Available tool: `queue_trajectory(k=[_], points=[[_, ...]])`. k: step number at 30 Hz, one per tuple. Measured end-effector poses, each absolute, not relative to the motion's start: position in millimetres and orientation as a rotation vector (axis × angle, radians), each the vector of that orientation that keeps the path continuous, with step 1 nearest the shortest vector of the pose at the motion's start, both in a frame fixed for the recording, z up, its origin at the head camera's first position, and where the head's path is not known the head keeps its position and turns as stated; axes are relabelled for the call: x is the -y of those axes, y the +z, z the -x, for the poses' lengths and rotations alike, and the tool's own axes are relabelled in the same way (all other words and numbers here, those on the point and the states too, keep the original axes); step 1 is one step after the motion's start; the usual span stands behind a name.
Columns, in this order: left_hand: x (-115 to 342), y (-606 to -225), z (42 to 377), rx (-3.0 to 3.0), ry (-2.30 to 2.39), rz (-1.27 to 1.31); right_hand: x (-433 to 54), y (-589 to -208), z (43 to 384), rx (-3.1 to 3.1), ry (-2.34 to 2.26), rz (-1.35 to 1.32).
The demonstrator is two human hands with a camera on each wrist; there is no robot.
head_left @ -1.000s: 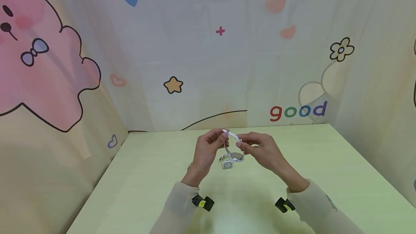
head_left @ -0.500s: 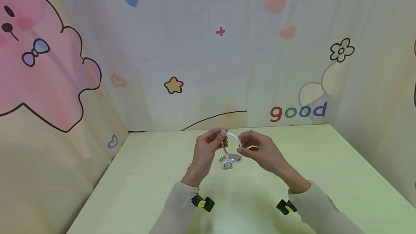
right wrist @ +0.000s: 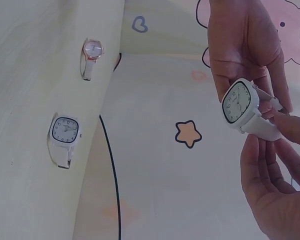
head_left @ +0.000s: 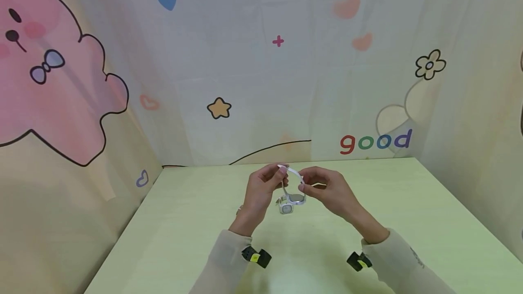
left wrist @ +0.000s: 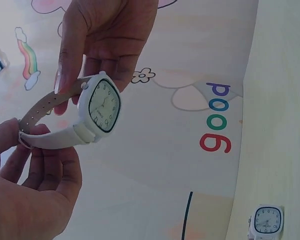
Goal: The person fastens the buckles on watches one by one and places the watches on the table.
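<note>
Above the table, both hands hold a white wristwatch (left wrist: pixel 101 106) with its strap bent into a loop and its squarish dial hanging below in the head view. My left hand (head_left: pixel 261 189) pinches the strap at the buckle (left wrist: pixel 24 139), thumb against fingers. The right hand (head_left: pixel 333 190) pinches the strap's side nearer the case; in the left wrist view its thumb lies on the holed strap part (left wrist: pixel 44 104). Another white square watch (right wrist: pixel 65 131) stands on the table beneath, overlapped by the held one in the head view.
A small rose-gold watch (right wrist: pixel 93 50) with a pale strap stands on the table, mostly hidden behind the left wrist in the head view. The pale green table (head_left: pixel 184 239) ends at a cartoon-printed cloth backdrop (head_left: pixel 253 71). Black camera bands (head_left: pixel 256 257) sit on the sleeves.
My right fingertips have slid a little down the strap. The loop bulged wider half a second ago and is slightly narrower now. The left hand keeps its pinch, nearly still.
</note>
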State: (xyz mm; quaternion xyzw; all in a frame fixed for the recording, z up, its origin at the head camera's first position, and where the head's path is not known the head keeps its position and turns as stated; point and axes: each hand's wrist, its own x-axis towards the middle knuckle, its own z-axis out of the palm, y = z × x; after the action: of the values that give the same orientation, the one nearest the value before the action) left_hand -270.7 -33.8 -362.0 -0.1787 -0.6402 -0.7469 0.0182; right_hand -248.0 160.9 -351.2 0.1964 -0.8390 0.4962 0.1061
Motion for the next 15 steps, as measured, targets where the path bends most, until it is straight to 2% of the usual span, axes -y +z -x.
queue_trajectory(k=[15], points=[[33.5,-360.9,269.8,1.965,-2.339,0.545,-157.5,-354.4,252.9,2.411,1.500,-0.593]])
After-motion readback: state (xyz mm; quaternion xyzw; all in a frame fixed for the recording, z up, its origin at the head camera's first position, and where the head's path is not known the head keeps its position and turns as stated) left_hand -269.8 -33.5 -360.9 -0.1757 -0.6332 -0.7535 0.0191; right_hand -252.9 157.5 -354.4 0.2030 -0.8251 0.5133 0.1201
